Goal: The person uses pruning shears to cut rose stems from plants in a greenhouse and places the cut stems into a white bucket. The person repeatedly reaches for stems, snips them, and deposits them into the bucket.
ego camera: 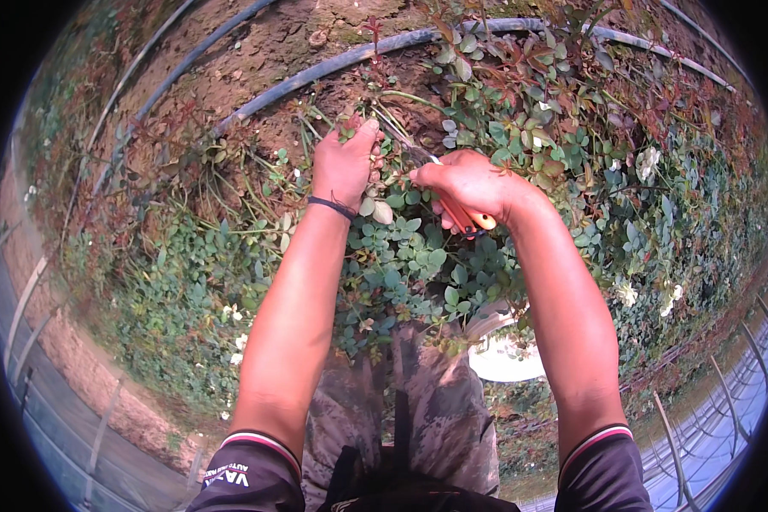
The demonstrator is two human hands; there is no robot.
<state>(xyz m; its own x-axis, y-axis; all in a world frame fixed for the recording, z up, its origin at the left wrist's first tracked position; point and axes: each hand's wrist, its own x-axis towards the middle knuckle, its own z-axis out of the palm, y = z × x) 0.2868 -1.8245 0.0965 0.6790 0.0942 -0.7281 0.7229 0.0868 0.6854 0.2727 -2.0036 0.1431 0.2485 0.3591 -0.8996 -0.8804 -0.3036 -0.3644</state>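
Note:
My left hand (345,160) is closed around leafy shoots with reddish leaves (351,127), its thumb on top. A dark cord circles that wrist. In my right hand (470,182) are pruning shears with orange handles (461,217). Their metal blades (402,136) point up and left, beside green stems (390,115) just right of my left thumb. Foliage blurs the blade tips, so whether they touch a stem cannot be told. Beneath both hands spreads a leafy rose bush (397,269).
A blue-grey hose (333,64) curves over bare soil (281,38) beyond my hands. White blooms (648,163) dot the bushes at right. A white round object (505,358), partly hidden, lies by my camouflage trousers (441,397). Metal poles (675,448) stand at lower right.

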